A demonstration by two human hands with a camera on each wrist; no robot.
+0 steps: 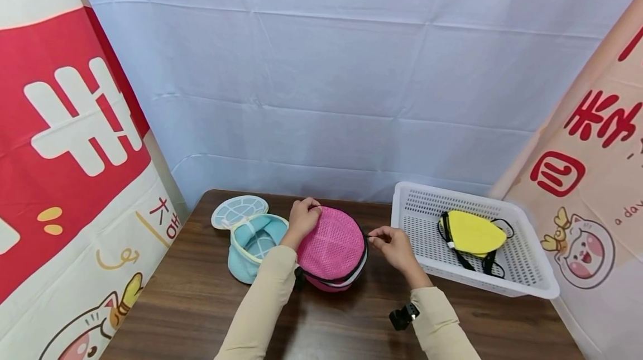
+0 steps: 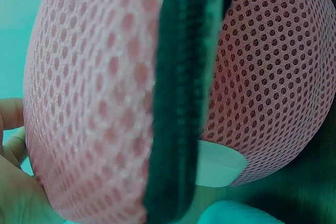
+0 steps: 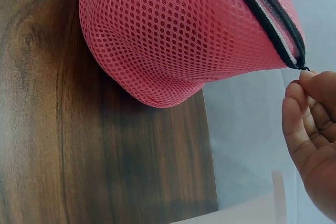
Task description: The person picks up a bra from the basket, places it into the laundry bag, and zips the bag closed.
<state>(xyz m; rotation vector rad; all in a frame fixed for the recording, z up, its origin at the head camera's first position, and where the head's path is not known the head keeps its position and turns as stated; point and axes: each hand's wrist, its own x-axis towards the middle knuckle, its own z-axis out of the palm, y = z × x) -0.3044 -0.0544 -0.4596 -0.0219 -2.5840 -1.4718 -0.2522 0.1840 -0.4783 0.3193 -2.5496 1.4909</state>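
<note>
A pink mesh laundry bag sits on the table, its round lid facing up. A black zipper runs round the lid's edge, and a gap shows along the near side. My left hand grips the lid's far left edge; in the left wrist view its fingers lie against the mesh. At the bag's right side, my right hand pinches the small zipper pull between thumb and index finger. Left of the pink bag stands a light blue mesh bag with its lid folded back.
A white perforated plastic basket stands at the right of the brown wooden table. Inside it lies a folded yellow item with black straps. A pale cloth hangs behind the table, with printed cloths at both sides.
</note>
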